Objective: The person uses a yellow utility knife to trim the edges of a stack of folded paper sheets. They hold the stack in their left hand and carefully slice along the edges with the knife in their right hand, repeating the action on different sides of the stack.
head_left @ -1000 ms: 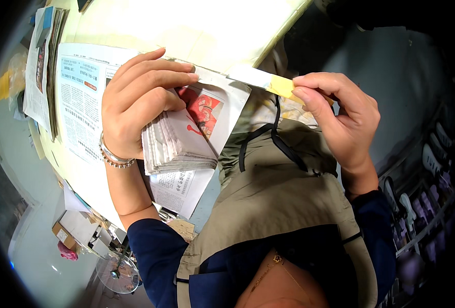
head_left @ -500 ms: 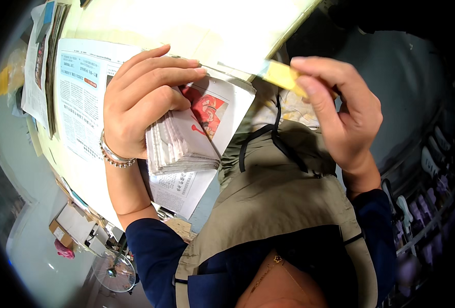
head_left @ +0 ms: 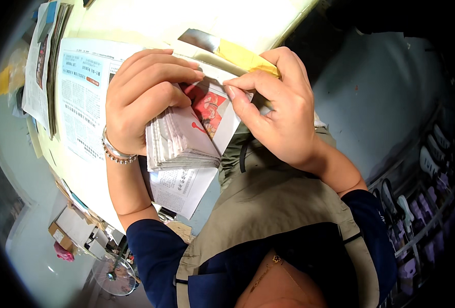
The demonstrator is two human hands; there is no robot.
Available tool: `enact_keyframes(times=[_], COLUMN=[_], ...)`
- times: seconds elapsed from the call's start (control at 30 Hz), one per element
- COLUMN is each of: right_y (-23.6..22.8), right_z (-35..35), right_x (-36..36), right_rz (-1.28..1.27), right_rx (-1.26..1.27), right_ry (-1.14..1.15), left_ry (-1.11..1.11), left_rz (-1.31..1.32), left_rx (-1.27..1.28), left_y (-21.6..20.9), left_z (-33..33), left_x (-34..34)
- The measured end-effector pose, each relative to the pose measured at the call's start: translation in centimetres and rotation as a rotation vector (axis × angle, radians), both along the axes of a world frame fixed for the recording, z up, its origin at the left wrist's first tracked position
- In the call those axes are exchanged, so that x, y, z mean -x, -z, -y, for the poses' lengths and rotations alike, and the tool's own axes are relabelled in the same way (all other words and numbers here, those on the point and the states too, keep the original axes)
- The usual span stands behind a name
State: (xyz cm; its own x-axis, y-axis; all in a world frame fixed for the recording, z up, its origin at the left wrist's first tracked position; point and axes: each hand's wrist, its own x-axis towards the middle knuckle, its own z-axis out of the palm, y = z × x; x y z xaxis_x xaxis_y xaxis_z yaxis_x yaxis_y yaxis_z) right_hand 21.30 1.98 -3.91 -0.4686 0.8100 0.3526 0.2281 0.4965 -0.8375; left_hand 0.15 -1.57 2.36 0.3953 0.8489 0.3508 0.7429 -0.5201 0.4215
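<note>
– how many hands are on the paper from where you stand?
– two. the left hand (head_left: 143,100) has four fingers bent over one newspaper bundle (head_left: 178,146), its thumb out of my sight, so i can't tell if it clamps.
– and the right hand (head_left: 271,105)?
– thumb and forefinger meet in a pinch at one corner of the top sheet (head_left: 232,102). the same hand holds one yellow-handled blade (head_left: 243,54), its metal end pointing away to the left.
– where's the bundle, then?
– at the near edge of the one pale table (head_left: 135,25), in front of the person's one olive apron (head_left: 279,190). it's many folded layers thick, too many to count, with one red picture on top.
– other paper about?
– one printed sheet (head_left: 81,97) lying just left of the left hand, and one paper stack (head_left: 45,77) farther left.
– anything on that left wrist?
– two bracelets (head_left: 120,159), one smooth band, one beaded.
</note>
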Motion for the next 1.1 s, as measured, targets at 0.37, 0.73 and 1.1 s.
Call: enact_keyframes(times=[0.37, 0.73, 1.1], right_y=[0.9, -3.9, -5.0], right_z=[0.7, -5.1, -8.6], right_x=[0.7, -5.6, -6.2], right_rz=[-0.173, 0.023, 0.245], right_rx=[0.336, 0.383, 0.43], right_ry=[0.015, -0.206, -0.453], left_ry=[0.142, 0.179, 0.136], left_rz=[0.071, 0.045, 0.11], left_rx=[0.0, 0.024, 0.046], left_y=[0.6, 1.4, 1.8], left_z=[-0.3, -0.8, -0.6], left_x=[0.9, 1.0, 0.6])
